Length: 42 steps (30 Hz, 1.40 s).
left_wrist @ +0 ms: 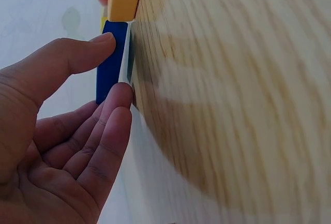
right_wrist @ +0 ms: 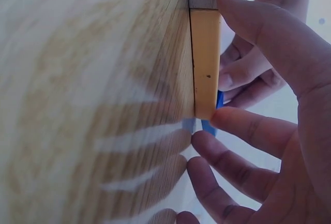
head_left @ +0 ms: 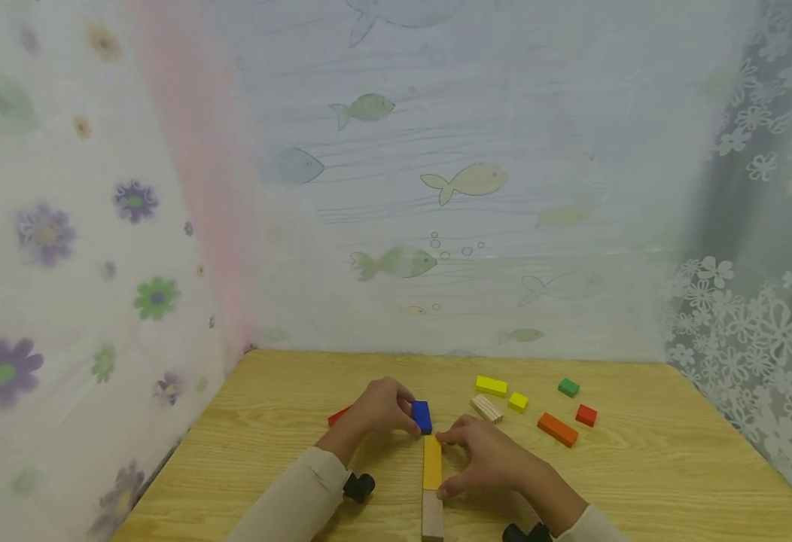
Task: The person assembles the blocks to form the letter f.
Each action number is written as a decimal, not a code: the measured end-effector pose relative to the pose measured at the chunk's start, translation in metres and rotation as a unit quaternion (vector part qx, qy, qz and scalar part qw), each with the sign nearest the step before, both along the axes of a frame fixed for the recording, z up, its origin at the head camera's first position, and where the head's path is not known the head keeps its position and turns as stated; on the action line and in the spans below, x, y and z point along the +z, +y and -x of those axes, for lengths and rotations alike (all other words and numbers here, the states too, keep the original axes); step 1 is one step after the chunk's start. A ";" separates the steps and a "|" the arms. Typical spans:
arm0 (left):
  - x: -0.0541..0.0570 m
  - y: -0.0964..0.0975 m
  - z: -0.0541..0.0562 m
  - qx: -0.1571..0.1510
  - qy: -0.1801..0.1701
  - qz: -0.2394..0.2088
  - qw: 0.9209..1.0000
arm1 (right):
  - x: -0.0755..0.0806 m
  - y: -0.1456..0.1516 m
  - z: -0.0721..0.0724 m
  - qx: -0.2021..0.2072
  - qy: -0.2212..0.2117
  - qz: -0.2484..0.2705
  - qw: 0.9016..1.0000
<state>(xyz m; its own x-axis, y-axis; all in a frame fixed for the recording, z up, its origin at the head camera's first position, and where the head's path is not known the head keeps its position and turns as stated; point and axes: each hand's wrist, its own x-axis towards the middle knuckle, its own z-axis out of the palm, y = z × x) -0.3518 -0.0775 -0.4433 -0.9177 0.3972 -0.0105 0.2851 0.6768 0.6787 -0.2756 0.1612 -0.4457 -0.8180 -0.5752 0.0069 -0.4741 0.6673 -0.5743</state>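
A blue block (head_left: 421,417) stands in line with the far end of a yellow-orange block (head_left: 433,463). My left hand (head_left: 384,406) pinches the blue block; in the left wrist view its thumb (left_wrist: 106,40) lies on the block and the fingertips are at its other side. Nearer to me, a plain wooden block (head_left: 432,516) meets the yellow-orange one end to end. My right hand (head_left: 487,455) touches the right side of this row, index fingertip by the far end of the yellow-orange block and thumb by the joint with the wooden block. Its other fingers spread loosely.
Right of the row lie a striped wooden block (head_left: 487,409), a long yellow block (head_left: 491,386), a small yellow block (head_left: 518,402), a green block (head_left: 568,388), a red block (head_left: 586,415) and an orange block (head_left: 558,429). Another red block (head_left: 338,415) is partly behind my left hand.
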 end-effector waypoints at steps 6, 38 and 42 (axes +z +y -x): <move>-0.001 0.003 0.002 0.010 -0.018 -0.001 1.000 | 0.000 -0.001 0.001 0.008 0.007 -0.003 1.000; -0.010 0.004 0.008 -0.004 -0.095 -0.084 0.992 | 0.002 -0.002 0.000 0.001 0.004 -0.018 1.000; -0.009 0.006 0.006 0.002 -0.094 -0.079 0.992 | 0.003 -0.003 -0.001 0.001 0.005 -0.019 1.000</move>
